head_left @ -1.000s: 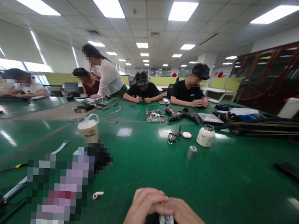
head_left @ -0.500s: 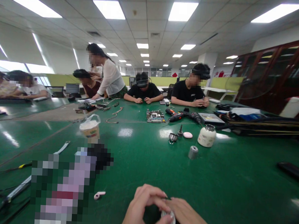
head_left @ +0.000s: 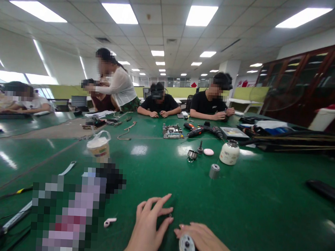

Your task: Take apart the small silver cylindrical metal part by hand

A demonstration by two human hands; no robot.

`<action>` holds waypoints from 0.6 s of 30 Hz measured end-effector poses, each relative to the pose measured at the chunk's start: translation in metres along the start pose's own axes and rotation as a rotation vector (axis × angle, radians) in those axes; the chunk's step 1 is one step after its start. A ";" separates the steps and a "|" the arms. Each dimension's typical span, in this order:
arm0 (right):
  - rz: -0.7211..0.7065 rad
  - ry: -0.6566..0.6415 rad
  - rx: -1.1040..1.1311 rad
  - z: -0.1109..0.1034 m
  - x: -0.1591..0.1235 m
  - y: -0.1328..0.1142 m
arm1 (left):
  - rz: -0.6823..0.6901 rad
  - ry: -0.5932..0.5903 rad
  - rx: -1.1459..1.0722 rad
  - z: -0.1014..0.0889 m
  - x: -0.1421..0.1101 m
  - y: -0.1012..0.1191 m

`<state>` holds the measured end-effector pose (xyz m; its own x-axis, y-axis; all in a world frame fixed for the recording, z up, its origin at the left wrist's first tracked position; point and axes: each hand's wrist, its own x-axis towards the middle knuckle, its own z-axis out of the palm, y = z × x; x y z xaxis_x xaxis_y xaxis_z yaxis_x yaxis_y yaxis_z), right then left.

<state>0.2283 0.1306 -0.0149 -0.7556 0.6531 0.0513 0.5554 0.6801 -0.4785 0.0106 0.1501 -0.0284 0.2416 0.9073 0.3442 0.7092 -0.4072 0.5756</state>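
My left hand (head_left: 152, 224) is raised above the green table, its index finger stretched out. Between its thumb and a bent finger sits a tiny shiny ring-like piece (head_left: 170, 215). My right hand (head_left: 202, 238) curls around the far side of a grey metal cylinder (head_left: 187, 248). The cylinder's round top face, with dark holes and a centre spot, points up toward me; its lower part is cut off by the frame edge. My right thumb is hidden. Further off stand a similar grey cylinder (head_left: 214, 171) and a cream-coloured jar (head_left: 229, 152).
A pink disc (head_left: 208, 152), a metal cup-like part (head_left: 192, 155) and a dark fitting (head_left: 200, 147) lie beyond my hands. A white earbud (head_left: 110, 222) and drink cup (head_left: 99, 148) are leftward. Behind are a circuit board (head_left: 173, 131), power drills (head_left: 196, 131) and seated co-workers.
My left hand has lifted off the cylinder's top and moved left, the tiny piece between its fingers. The cylinder's face is now uncovered. A standing co-worker's arms have risen toward a seated person's head.
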 end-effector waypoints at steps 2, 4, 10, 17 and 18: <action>-0.013 0.005 -0.012 0.001 0.000 0.000 | 0.004 0.002 -0.024 -0.004 -0.001 0.007; -0.030 0.030 -0.023 0.003 0.000 0.002 | 0.088 0.027 -0.066 -0.011 -0.002 0.016; -0.065 0.112 -0.019 0.013 -0.002 0.012 | 0.401 -0.002 -0.076 -0.023 -0.012 0.034; -0.073 0.150 0.018 0.015 -0.003 0.014 | 0.361 0.010 -0.065 -0.015 -0.016 0.034; -0.067 0.139 0.019 0.014 -0.003 0.013 | 0.333 0.051 -0.060 -0.015 -0.017 0.036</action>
<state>0.2330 0.1334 -0.0334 -0.7348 0.6470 0.2037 0.4974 0.7182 -0.4866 0.0220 0.1180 -0.0027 0.4185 0.7178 0.5565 0.5565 -0.6869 0.4674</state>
